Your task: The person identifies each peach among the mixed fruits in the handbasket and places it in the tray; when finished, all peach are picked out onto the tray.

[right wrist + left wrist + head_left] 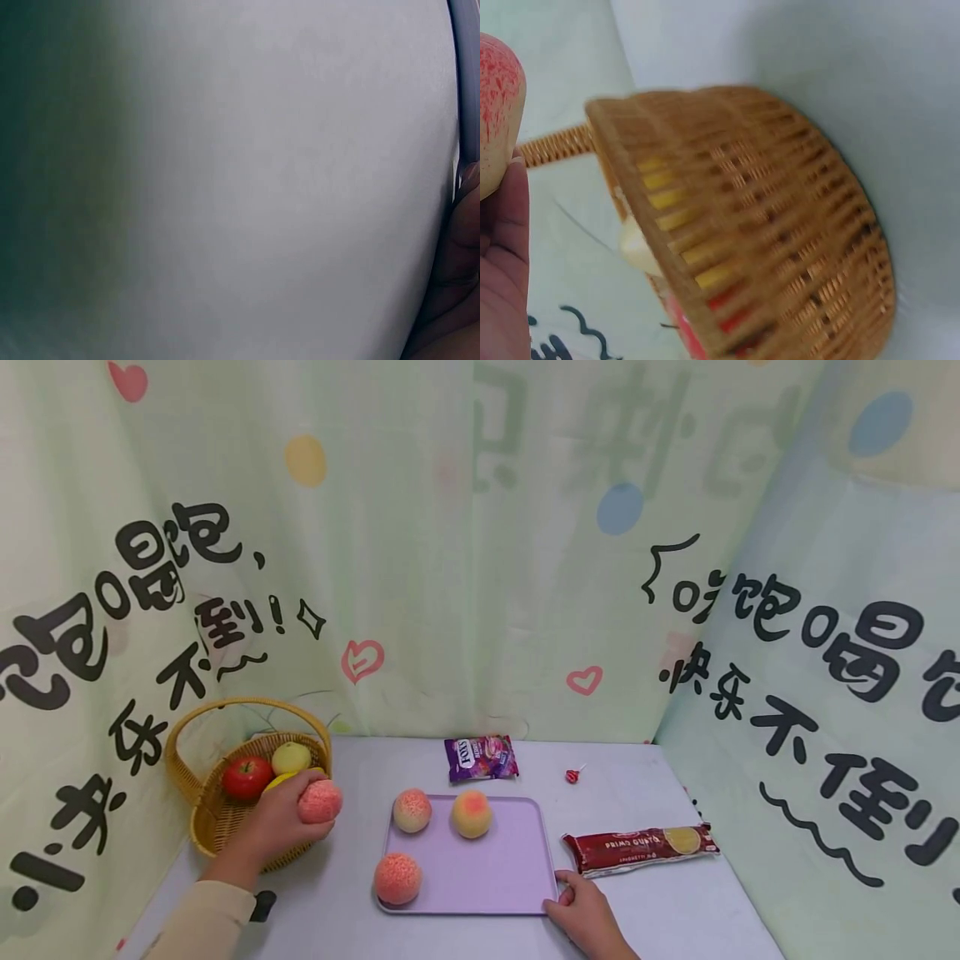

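Observation:
My left hand (283,822) grips a pink, speckled peach (320,802) in front of the wicker basket (197,831). In the left wrist view the peach (496,112) is at the left edge, beside the basket's woven side (780,210). On the lilac tray (480,881) lie three more peaches: a pale pink one (412,811) at the back left, a yellow-orange one (471,814) beside it and a deeper pink one (398,878) at the front left. With thumb and fingers, my right hand (588,914) holds the tray's front right corner.
Inside the basket are a red fruit (247,777), a pale green-yellow fruit (292,758) and something yellow. A purple candy bag (481,758) and a small red lollipop (572,776) lie behind the tray. To its right is a red spaghetti pack (641,849). Printed curtains (450,610) surround the table.

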Motion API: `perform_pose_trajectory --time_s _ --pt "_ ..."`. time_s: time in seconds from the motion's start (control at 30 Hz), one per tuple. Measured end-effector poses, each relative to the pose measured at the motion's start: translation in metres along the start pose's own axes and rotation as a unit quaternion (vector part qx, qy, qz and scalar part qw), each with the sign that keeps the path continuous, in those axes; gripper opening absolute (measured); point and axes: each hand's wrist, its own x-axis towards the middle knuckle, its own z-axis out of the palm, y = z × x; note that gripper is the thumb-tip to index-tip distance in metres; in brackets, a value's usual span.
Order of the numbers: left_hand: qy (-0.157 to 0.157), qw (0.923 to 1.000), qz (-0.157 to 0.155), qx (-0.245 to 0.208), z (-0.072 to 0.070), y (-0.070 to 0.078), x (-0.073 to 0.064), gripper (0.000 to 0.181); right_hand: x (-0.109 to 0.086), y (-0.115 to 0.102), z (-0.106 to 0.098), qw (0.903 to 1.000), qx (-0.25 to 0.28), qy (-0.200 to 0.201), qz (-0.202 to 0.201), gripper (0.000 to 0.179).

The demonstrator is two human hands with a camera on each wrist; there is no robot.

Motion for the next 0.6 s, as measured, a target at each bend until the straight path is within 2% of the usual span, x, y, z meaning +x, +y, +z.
perform_pose_trajectory --time_s 0.2,0.43,0.6 --pt "-0.013 0.9996 0.021 -0.014 0.012 0.019 0.002 0.075 0.0 0.0 0.001 1.0 0.001 0.001 0.002 0.058" --pt "-0.017 0.9974 0.063 -0.032 0.028 0.036 0.003 0.071 0.0 0.001 0.001 1.0 -0.002 0.006 -0.002 0.057" --pt "-0.019 0.997 0.065 -0.039 0.039 0.045 0.0 0.069 0.001 0.001 0.002 1.0 -0.002 0.004 0.0 0.058"
